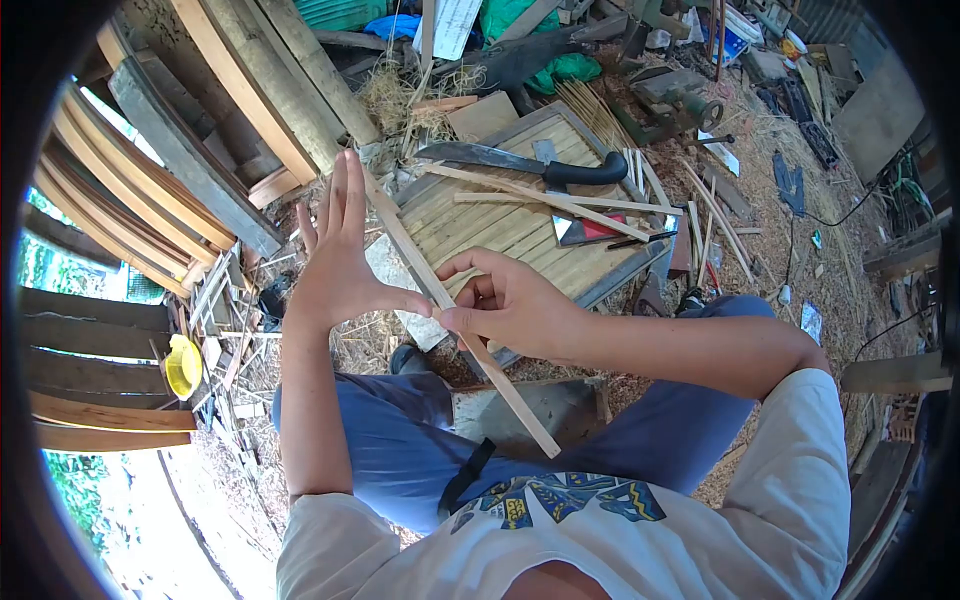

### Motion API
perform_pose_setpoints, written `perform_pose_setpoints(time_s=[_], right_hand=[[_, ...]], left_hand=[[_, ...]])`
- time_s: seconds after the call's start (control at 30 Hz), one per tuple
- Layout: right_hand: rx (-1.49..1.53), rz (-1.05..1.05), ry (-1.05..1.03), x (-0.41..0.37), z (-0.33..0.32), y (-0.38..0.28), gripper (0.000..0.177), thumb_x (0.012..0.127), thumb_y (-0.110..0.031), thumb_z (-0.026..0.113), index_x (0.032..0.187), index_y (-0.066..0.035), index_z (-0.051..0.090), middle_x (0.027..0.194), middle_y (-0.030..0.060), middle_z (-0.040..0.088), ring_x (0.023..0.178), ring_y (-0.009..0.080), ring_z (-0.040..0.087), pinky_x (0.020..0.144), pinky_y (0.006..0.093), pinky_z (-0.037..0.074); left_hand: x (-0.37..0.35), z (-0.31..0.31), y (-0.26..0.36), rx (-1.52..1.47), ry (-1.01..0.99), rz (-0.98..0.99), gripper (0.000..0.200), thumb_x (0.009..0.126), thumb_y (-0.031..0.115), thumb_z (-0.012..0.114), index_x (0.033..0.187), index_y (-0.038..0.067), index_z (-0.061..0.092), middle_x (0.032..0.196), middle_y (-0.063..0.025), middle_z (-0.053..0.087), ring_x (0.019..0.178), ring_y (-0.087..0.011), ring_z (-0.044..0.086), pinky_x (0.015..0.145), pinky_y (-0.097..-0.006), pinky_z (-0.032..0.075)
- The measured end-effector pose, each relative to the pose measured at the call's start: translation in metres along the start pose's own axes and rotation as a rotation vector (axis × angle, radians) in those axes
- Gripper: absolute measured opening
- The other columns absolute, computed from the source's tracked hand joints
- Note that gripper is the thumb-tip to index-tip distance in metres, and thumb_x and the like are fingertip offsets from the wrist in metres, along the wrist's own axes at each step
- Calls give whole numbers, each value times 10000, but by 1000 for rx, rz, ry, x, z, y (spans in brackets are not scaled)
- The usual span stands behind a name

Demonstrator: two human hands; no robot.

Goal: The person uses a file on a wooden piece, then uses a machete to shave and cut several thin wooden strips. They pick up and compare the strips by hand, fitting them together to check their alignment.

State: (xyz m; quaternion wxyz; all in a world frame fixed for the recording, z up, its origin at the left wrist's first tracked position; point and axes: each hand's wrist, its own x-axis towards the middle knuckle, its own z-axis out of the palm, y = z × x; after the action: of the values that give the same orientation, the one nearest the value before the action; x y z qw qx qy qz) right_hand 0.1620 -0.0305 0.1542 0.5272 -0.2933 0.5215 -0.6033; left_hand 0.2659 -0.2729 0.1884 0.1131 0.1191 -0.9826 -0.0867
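Note:
A long, thin wooden strip (pixel 510 395) slants across in front of my body, its near end above my lap. My right hand (pixel 515 308) pinches it near its middle between thumb and fingers. My left hand (pixel 345 255) is raised beside the strip with its fingers stretched upward, and the thumb reaches out to the strip close to my right thumb. Beyond my hands is a low slatted wooden board (pixel 480 235). On it lie a large knife (pixel 500 160) with a black handle, two crossed wooden strips (pixel 535 198), a red-and-white item (pixel 590 229) and a dark pen-like tool (pixel 643 240).
Thick timber planks (pixel 240 90) lean at the upper left. A yellow container (pixel 184 367) hangs by the boards on the left. Offcuts (pixel 725 225) and shavings litter the ground at the right, with a metal machine part (pixel 690 108) behind. A cable (pixel 850 222) trails there.

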Motion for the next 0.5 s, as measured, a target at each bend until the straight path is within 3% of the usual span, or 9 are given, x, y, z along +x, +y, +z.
perform_pose_setpoints(time_s=[0.17, 0.33, 0.5], right_hand=[[18, 13, 5, -4, 1, -5, 457, 1024, -100, 760, 1422, -30, 548, 960, 56, 702, 846, 143, 727, 762, 292, 599], [81, 3, 25, -9, 2, -7, 508, 987, -114, 805, 1424, -26, 561, 985, 69, 670, 814, 146, 714, 689, 295, 604], [27, -25, 51, -12, 2, -4, 529, 969, -122, 828, 1419, -22, 568, 1166, 99, 649, 866, 153, 729, 717, 297, 619]], left_hand=[[-2, 0, 7, 7, 10, 6, 1939, 225, 862, 910, 1749, 119, -31, 1794, -262, 119, 1666, -434, 126, 1300, -687, 36], [-3, 5, 14, 64, 12, -8, 1975, 176, 808, 915, 1746, 130, -73, 1808, -212, 125, 1674, -399, 120, 1315, -665, 20], [-4, 4, 16, 17, 14, 16, 1925, 233, 906, 878, 1753, 141, -22, 1795, -261, 109, 1665, -449, 98, 1304, -682, 12]])
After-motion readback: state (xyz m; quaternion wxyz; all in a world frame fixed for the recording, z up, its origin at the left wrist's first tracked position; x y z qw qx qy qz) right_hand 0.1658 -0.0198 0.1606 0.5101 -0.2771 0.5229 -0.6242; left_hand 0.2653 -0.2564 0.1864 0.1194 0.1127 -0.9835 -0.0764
